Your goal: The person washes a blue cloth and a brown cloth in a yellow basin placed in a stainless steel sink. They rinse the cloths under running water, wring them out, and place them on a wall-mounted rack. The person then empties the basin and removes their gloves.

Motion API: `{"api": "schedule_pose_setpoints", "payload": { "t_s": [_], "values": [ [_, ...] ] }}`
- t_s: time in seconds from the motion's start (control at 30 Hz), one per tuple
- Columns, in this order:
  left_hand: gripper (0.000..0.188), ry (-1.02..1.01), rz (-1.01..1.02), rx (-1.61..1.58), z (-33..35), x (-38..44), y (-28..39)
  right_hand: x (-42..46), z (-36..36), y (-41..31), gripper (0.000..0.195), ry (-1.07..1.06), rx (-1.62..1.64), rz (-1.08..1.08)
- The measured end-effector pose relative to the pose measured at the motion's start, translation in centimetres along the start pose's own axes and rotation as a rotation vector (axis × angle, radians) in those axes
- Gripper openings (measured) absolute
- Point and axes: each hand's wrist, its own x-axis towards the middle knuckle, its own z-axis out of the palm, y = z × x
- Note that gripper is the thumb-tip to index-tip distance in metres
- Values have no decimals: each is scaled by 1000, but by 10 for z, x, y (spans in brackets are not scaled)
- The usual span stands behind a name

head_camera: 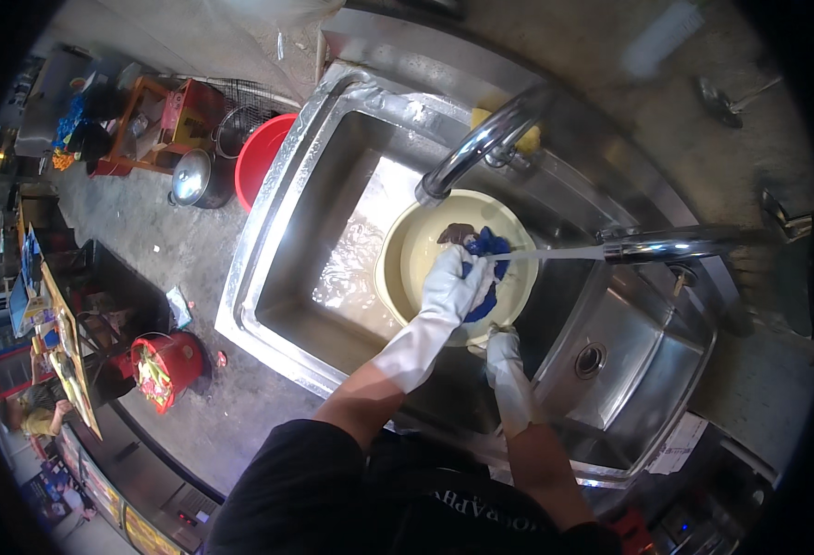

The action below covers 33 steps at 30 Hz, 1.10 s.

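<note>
A cream plastic basin (pixel 407 260) stands in the large bowl of a stainless steel sink (pixel 296 291). Inside it lies a dark blue cloth (pixel 493 244), beside a small brownish piece (pixel 457 233) that I cannot identify. White rubber gloves cover both hands. My left hand (pixel 454 281) reaches into the basin with bent fingers gripping the blue cloth, part of which is hidden beneath the glove. At the basin's near rim, my right hand (pixel 504 347) grips the edge. Water from the right faucet (pixel 656 246) streams onto the cloth by my left fingertips.
A second chrome faucet (pixel 476 142) arches over the basin's far side, with a yellow sponge (pixel 528 139) behind it. Right of the large bowl is a smaller sink bowl (pixel 628 340). On the floor at left stand a red tub (pixel 258 159), a lidded pot (pixel 195 177) and a red bucket (pixel 185 361) of scraps. A person (pixel 43 409) is farther left.
</note>
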Motion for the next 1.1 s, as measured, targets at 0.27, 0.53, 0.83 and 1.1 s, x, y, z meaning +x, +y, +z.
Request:
{"api": "schedule_pose_setpoints", "payload": {
  "t_s": [0.27, 0.53, 0.83, 1.1],
  "values": [
    [77, -314, -140, 1551, -36, 11, -5, -19, 8, -13, 30, -48, 70, 16],
    [24, 274, -206, 614, -50, 57, -22, -10, 3, -12, 25, -64, 135, -59],
    [18, 156, 318, 963, -138, 15, -14, -26, 7, -22, 24, -84, 156, -52],
    [28, -132, 530, 1574, -25, 23, -8, 7, 4, -2, 24, 81, -326, -105]
  ]
}}
